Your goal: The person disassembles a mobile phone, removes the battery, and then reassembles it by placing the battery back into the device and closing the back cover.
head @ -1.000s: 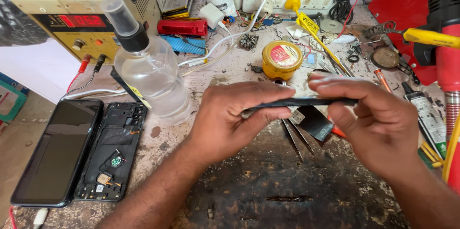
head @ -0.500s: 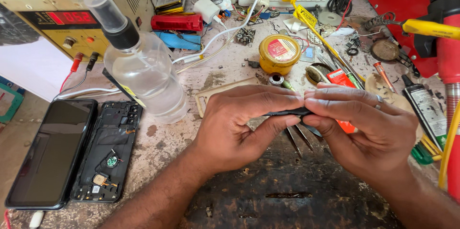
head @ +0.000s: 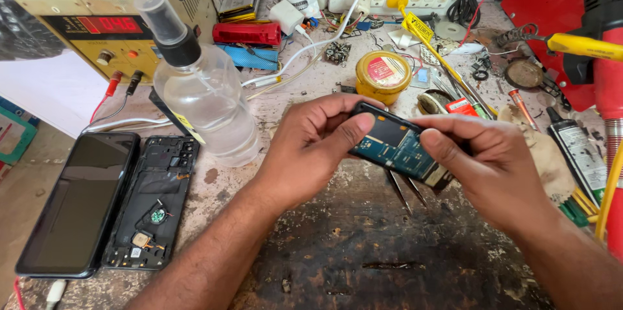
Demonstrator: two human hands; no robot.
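Observation:
Both my hands hold a small blue-green phone circuit board [head: 397, 146] with a black edge, tilted so its face shows. My left hand [head: 318, 144] grips its left end between thumb and fingers. My right hand [head: 483, 167] pinches its right end. They hover over the worn dark patch of the workbench [head: 363, 245]. Metal tweezers [head: 403, 190] lie on the bench just under the board.
An opened phone frame [head: 152, 203] and a dark screen panel [head: 78, 200] lie at the left. A clear spray bottle [head: 204, 96] stands behind them. A yellow round tin [head: 383, 75], a power supply [head: 97, 24], a red hot-air tool [head: 607, 83] and a glue tube [head: 581, 154] crowd the back and right.
The board, held edge-on a second ago, is now turned so its blue-green face shows. My hands have drawn closer together around it and moved slightly up.

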